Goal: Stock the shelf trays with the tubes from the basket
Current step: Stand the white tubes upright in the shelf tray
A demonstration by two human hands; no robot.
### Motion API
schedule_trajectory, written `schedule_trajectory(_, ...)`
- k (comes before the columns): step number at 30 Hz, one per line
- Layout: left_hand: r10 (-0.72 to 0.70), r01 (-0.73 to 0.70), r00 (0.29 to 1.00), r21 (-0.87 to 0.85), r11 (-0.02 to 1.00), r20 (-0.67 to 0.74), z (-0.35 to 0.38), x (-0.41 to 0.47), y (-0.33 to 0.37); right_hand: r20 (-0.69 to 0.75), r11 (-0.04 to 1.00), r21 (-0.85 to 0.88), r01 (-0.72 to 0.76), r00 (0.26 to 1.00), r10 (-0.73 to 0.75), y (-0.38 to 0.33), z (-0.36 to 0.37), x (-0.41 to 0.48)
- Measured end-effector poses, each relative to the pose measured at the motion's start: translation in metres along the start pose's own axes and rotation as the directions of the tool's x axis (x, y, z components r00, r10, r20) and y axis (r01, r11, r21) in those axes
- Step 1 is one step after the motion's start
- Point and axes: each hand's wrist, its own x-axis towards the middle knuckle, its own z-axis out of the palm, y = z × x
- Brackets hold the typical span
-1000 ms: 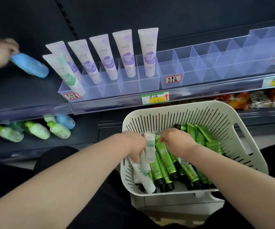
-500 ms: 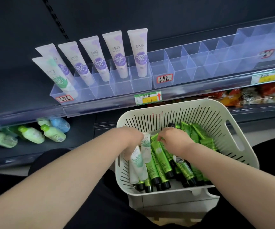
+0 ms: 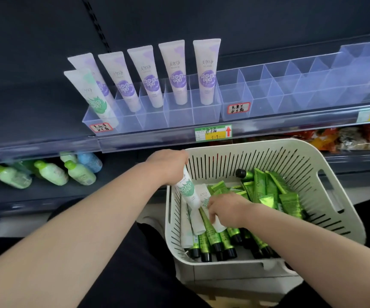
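The basket (image 3: 268, 145) is cream, its walls striped with dark slots. In it lie shiny green tubes (image 3: 288, 203) with black caps and a white tube (image 3: 187, 190) printed with green leaves (at the left wall). The far trays (image 3: 257, 101) are clear and bluish. Their lilac tubes (image 3: 206, 70) carry purple round patches, and the leftmost tube (image 3: 90, 94) is white and green. The price tag (image 3: 213, 133) is green and yellow with a red arrow. Lower left are pale green bottles (image 3: 50, 173) and one blue bottle (image 3: 90, 162).

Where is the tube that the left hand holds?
Head view, centre: the left hand grips the white and green tube just inside the left wall of the basket.
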Motion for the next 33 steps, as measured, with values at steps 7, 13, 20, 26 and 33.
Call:
schedule_trajectory(7, 0.052, -0.053, 0.998, 0.028, 0.998, 0.039, 0.005, 0.003, 0.014, -0.017, 0.979, 0.187, -0.084, 0.996, 0.088, -0.002, -0.012, -0.006)
schedule_trajectory(13, 0.04, -0.038, 0.998, 0.068, 0.997, -0.037, 0.013, 0.004, 0.017, -0.155, 0.98, 0.084, -0.18, 0.969, 0.191, 0.011, -0.005, 0.04)
schedule_trajectory(20, 0.06, -0.052, 0.994, 0.085, 0.995, -0.089, 0.016, 0.01, 0.017, 0.029, 0.985, -0.057, -0.163, 0.986, 0.165, 0.022, -0.008, 0.058)
schedule_trajectory(26, 0.039, -0.04, 0.991, -0.003, 0.999, -0.132, 0.018, 0.004, 0.015, -0.107, 0.83, 0.537, -0.154, 0.963, 0.248, 0.032, -0.011, 0.022)
schedule_trajectory(33, 0.0, -0.071, 0.953, -0.223, 0.972, -0.302, 0.007, -0.025, 0.01, -0.364, 0.778, 0.628, -0.028, 0.873, 0.326, 0.018, -0.049, -0.034)
